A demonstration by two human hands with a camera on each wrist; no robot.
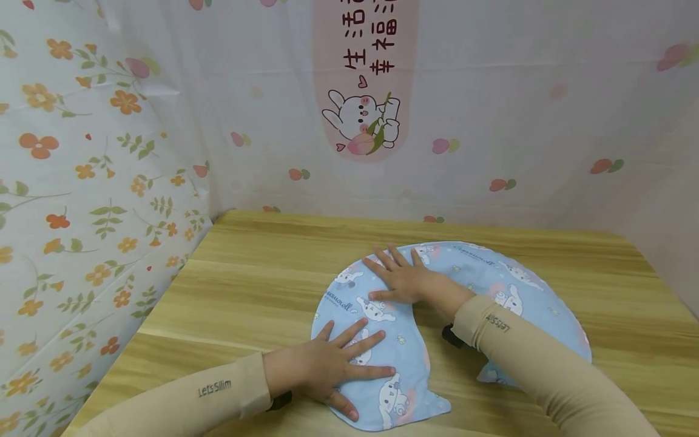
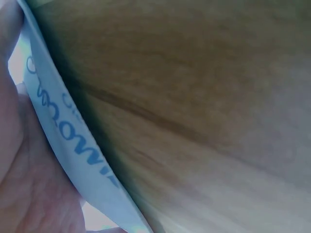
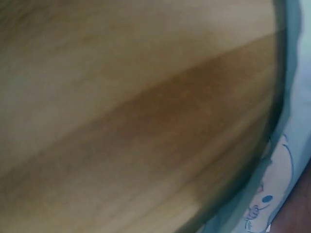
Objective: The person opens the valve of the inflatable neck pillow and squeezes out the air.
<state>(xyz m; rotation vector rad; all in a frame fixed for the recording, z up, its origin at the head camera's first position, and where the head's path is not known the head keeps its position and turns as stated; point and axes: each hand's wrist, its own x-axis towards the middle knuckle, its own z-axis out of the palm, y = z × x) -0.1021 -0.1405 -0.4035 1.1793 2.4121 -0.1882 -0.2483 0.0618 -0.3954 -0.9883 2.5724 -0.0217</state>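
Observation:
A curved, U-shaped light blue cloth piece (image 1: 524, 303) printed with white cartoon characters and lettering lies on the wooden table, with a small pointed tip at each end. My left hand (image 1: 333, 364) rests with fingers spread on its left arm, near the lower end. Farther up the same arm, my right hand (image 1: 404, 282) presses on the cloth, fingers spread too. In the left wrist view the palm (image 2: 39, 174) lies against the lettered edge of the cloth (image 2: 73, 136). The cloth's edge (image 3: 272, 179) runs down the right of the right wrist view. Whether it is stuffed, I cannot tell.
The wooden table (image 1: 235, 273) reaches back to a hanging sheet (image 1: 491, 109) with a rabbit print. On the left hangs a curtain (image 1: 71, 212) with orange flowers. Beige sleeves (image 1: 213, 388) cover both forearms, and a dark strap (image 1: 452, 335) shows at the right wrist.

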